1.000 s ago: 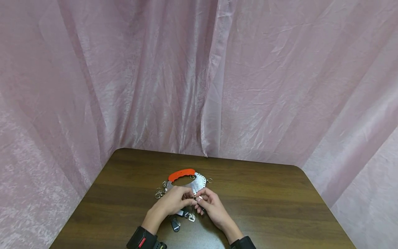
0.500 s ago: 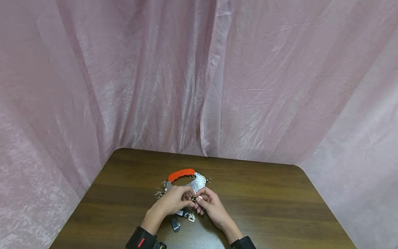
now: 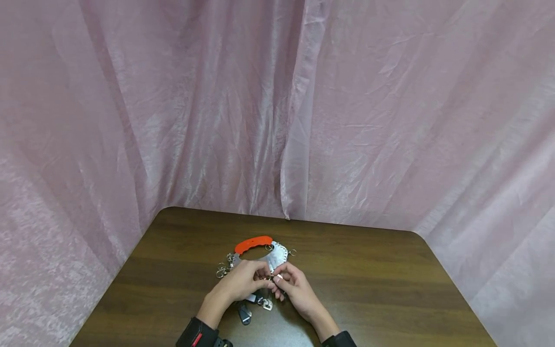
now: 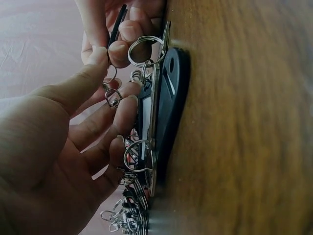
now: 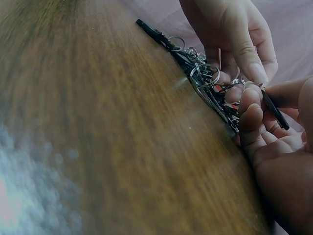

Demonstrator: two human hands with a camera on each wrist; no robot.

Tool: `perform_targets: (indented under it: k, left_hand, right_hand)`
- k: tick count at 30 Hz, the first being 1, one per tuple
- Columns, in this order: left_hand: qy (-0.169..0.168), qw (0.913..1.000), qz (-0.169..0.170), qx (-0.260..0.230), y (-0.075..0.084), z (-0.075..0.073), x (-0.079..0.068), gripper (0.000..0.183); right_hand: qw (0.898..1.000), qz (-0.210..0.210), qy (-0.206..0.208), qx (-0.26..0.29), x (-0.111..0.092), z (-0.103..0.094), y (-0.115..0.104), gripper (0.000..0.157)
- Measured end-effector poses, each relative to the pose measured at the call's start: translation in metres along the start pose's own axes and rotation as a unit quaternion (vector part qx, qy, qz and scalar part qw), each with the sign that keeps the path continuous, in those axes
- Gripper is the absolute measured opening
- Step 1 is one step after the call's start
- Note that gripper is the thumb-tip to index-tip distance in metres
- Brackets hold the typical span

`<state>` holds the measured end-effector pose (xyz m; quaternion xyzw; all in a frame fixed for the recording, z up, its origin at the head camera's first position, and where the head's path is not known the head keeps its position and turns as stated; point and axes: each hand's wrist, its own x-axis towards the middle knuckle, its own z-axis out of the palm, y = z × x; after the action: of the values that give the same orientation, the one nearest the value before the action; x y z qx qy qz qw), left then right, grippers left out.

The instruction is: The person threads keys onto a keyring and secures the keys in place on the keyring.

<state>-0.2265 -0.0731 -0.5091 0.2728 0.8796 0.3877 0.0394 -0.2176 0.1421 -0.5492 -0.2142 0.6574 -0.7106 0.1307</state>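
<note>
Both hands meet over a metal plate [image 3: 277, 255] with an orange handle [image 3: 253, 244], which lies on the table with split rings and black tags around it. My right hand [image 3: 298, 291] pinches a flat black tag [image 5: 275, 110] between thumb and fingers. Beside it, my left hand [image 3: 244, 280] holds the small metal ring at the tag's end, thumb against fingers. A swivel link [image 4: 114, 101] hangs from that ring near the left fingertips. The exact contact is partly hidden by the fingers.
Another black tag [image 3: 244, 315] lies on the wooden table [image 3: 368, 289] below the left hand. A cluster of metal rings [image 3: 222, 271] sits left of the plate. Pink curtains [image 3: 243, 120] hang behind the table's far edge.
The hands stay in nearly the same place, with only slight finger movement around the ring and tag. The plate and the tags on the table lie as before.
</note>
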Motion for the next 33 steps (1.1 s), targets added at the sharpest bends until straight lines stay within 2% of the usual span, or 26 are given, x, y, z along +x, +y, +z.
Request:
perform_targets:
  k: [22,27,33]
  left_hand:
    - [-0.002,1.0,-0.005,0.008,-0.0017,0.0032,0.0019,0.021]
    - [-0.007,0.9999,-0.011,-0.003,-0.0002,0.0031,0.0029,0.028]
    - [-0.01,0.9999,-0.007,0.003,-0.0009,0.0027,0.002,0.019]
  right_hand:
    - [1.0,0.003,0.0,0.001,0.0,-0.003,0.0009,0.025]
    - [1.0,0.001,0.007,0.004,0.0,-0.0042,0.0005,0.025]
    - [1.0,0.001,0.01,0.011,0.0002,-0.0023,-0.0001,0.024]
